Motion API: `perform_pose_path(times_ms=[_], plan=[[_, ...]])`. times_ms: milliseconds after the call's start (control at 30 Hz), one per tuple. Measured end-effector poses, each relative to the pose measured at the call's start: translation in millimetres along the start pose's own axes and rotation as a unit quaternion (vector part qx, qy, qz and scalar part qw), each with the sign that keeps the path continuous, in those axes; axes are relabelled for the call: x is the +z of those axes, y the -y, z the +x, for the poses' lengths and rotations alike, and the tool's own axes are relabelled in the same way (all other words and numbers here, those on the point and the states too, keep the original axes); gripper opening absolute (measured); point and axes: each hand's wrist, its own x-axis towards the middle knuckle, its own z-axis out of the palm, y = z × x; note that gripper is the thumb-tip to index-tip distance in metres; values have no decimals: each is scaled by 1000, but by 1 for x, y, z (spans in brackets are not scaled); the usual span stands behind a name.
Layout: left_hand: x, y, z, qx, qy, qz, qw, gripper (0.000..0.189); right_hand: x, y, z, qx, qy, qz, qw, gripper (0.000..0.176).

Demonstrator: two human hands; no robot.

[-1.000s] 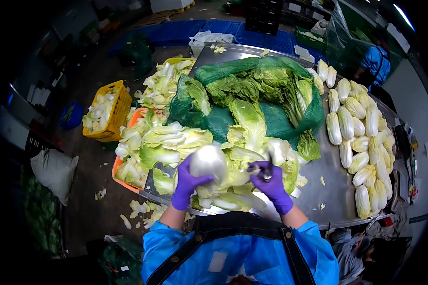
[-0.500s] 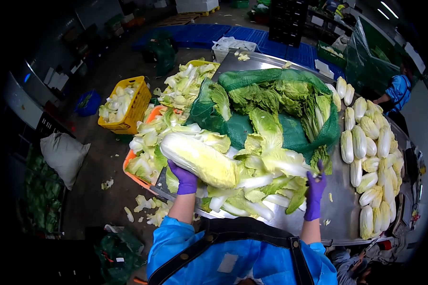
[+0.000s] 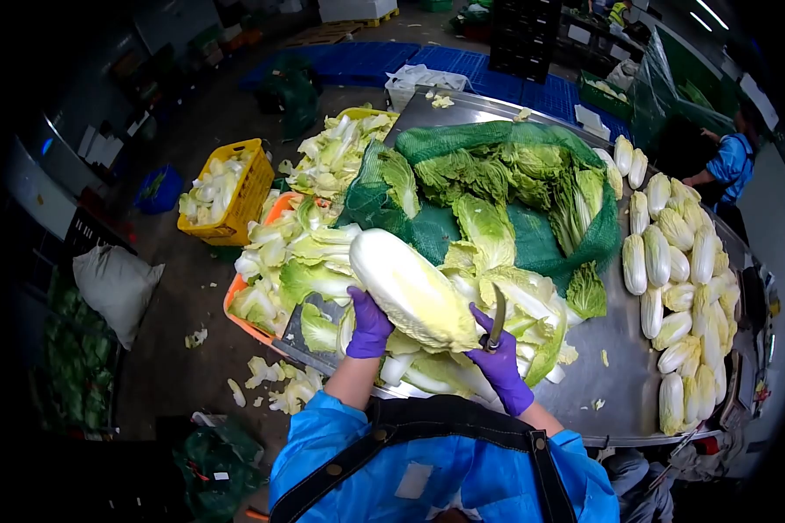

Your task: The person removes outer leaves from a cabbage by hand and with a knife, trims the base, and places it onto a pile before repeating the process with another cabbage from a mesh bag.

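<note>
A trimmed napa cabbage, white at its base and pale yellow toward the tip, is tilted over the pile of loose leaves. My left hand, in a purple glove, grips its side near the base end. At the cabbage's leafy end is my right hand, also gloved, closed around a small knife with a curved blade pointing up. Its fingers seem to touch the cabbage tip. Loose cabbage leaves lie beneath and beside both hands. Behind them, an open green mesh bag holds several untrimmed leafy cabbages.
Trimmed cabbages are heaped along the right of the metal table. An orange crate of leaves stands at the table's left, with a yellow crate beyond. A person in a blue top is at the far right.
My left hand has brought the cabbage to the right, in front of my body. My right hand, with the knife, has moved left to the cabbage's leafy end.
</note>
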Motion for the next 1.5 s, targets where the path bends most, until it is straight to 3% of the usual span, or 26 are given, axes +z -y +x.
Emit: perform_pose_path(times_ms=[33,200,300,400,500,667,767,800,867,1033,1067,1167,1267,1367,1400,1433,1467,1500], plan=[[3,3,1,-13,-93,1,996,86,-2,-5,0,-24,16,-3,1000,62],[1,8,-6,-41,-139,-13,989,77,-12,-16,2,-162,-6,-79,984,37],[-2,8,-9,-55,-139,-35,988,74,-17,-17,2,-163,-9,-50,985,21],[-2,7,-12,-51,-137,-39,988,74,-17,-10,2,-135,-38,65,988,14],[-5,6,-17,-47,-140,-42,988,72,-22,-1,2,-31,-96,79,992,17],[-27,9,-16,-65,-94,-72,991,69,-30,14,6,-1,-143,50,989,16],[-35,10,-16,-129,-44,-166,977,67,-26,25,3,-79,-121,41,989,16],[-30,12,-16,-126,-74,-132,980,67,-27,27,4,-117,-118,8,986,17],[-19,16,-19,-130,-123,-93,980,66,-31,30,6,-128,-121,-52,983,17],[-15,12,-20,-171,-102,-75,977,65,-45,44,30,-136,-203,-161,956,13],[-17,10,-19,-194,-89,-66,975,64,-49,50,33,-96,-228,-120,961,11],[-24,5,-19,-219,-86,-6,972,62,-69,50,55,-145,-283,-93,943,12],[-22,-7,-24,-256,-64,99,959,64,-90,49,78,-126,-334,-33,934,14],[-19,-20,-31,-269,-42,60,960,69,-121,42,97,-89,-380,-15,920,23],[-28,-16,-33,-209,-50,58,975,76,-129,36,98,-88,-381,-14,920,23],[-36,-15,-31,-226,62,-47,971,80,-137,27,98,-23,-361,-125,924,28],[-44,-13,-27,-194,114,-98,969,82,-146,17,101,41,-334,-233,912,34],[-46,-12,-21,-158,166,-148,962,84,-154,-9,99,-7,-262,-367,893,42]])
